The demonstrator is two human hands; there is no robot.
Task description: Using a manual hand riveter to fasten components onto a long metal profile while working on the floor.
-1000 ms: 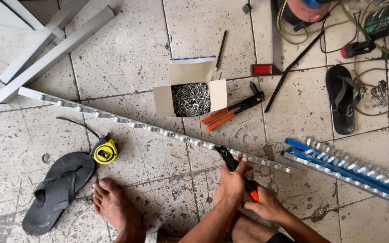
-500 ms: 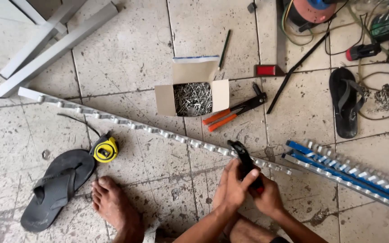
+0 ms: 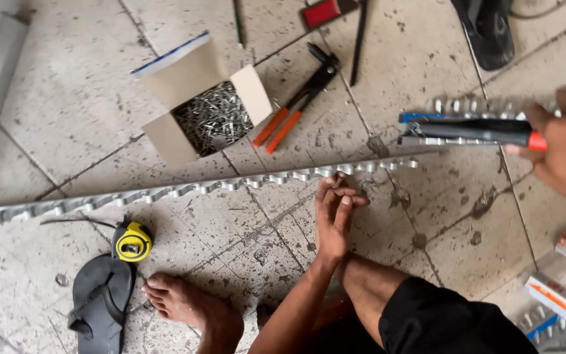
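1. Left hand (image 3: 334, 213): fingers together and bent, empty, tips pressed on the tiled floor (image 3: 73, 105) and touching the near edge of the long notched metal strip (image 3: 230, 185).
2. Long notched metal strip: flat on the floor, running from the left edge of view up to the right, ending near the bundle of similar strips (image 3: 473, 108).
3. Right hand (image 3: 561, 147): at the right edge of view, closed around the orange-collared grip of a black-handled tool (image 3: 473, 131), held level above the bundle of strips; tool head hard to make out.
4. Open cardboard box (image 3: 207, 108): beyond the strip, filled with small grey metal fasteners.
5. Orange-handled riveter (image 3: 299, 101): lying just right of the box.
6. Yellow tape measure (image 3: 132, 242): near side of the strip, touching a black sandal (image 3: 99, 301).
7. Bare foot (image 3: 188, 301): beside the sandal.
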